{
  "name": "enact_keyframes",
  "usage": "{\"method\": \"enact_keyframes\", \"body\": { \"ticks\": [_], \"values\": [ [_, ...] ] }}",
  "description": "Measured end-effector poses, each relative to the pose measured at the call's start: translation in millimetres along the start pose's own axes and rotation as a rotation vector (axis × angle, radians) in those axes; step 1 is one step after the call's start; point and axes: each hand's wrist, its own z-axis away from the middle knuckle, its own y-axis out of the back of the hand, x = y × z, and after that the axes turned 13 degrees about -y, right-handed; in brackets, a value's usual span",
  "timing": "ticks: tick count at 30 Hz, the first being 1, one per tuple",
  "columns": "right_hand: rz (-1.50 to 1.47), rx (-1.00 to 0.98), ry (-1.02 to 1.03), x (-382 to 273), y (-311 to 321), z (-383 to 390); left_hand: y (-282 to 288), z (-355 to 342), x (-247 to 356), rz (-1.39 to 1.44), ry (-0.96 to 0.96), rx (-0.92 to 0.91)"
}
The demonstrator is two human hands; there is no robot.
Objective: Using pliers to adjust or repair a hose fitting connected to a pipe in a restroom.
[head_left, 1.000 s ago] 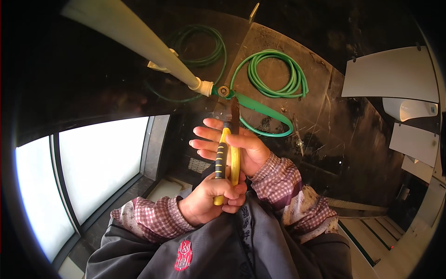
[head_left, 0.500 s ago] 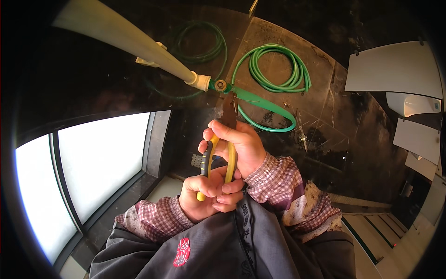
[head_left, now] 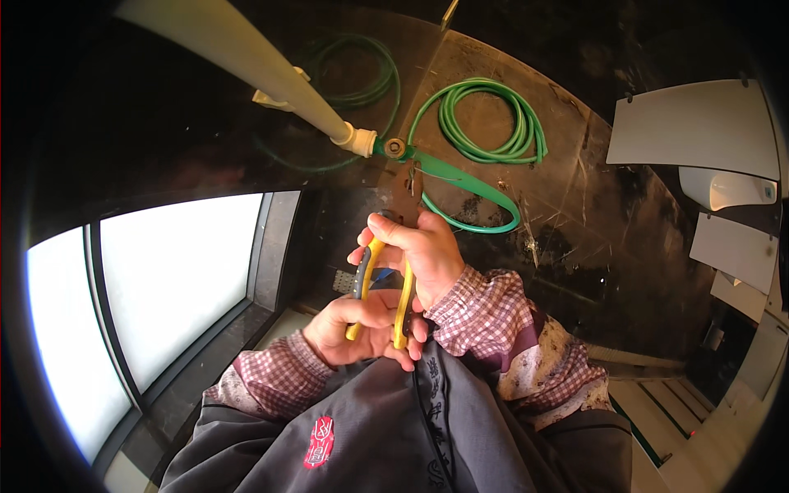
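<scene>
A pair of pliers [head_left: 406, 297] with yellow and black handles points away from me, its dark jaws up at the near end of the green hose [head_left: 474, 182]. My right hand [head_left: 434, 253] is closed round the pliers close to the pivot, thumb across the top. Lower down, my left hand [head_left: 349, 324] holds the handles loosely, its thumb over the left one and its fingers behind the right one. Thin wire [head_left: 448, 176] sticks out beside the jaws, where the hose meets a green fitting with a round end [head_left: 395, 148]. Whether the jaws grip the wire cannot be made out.
A pale pipe [head_left: 271, 74] runs from the upper left to the fitting. Beyond it, the hose lies coiled [head_left: 493, 123] on a brown stained surface. Bright frosted panes [head_left: 177, 279] stand at left; white panels [head_left: 694, 123] and a white box-shaped fixture [head_left: 731, 187] are at right.
My left hand's fingers have loosened and straightened around the handles. The pliers stay at the hose end, and my right hand keeps its hold. The view has shifted slightly.
</scene>
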Motion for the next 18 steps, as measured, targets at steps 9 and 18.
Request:
{"method": "enact_keyframes", "body": {
  "ticks": [9, 18],
  "values": [
    [0.057, 0.034, 0.029, -1, 3, 0, -10, -5, -8, -0.252, -0.07, 0.271],
    [0.182, 0.148, 0.055, -4, 2, 0, 5, -17, -18, -0.059, -0.039, 0.153]
  ]
}}
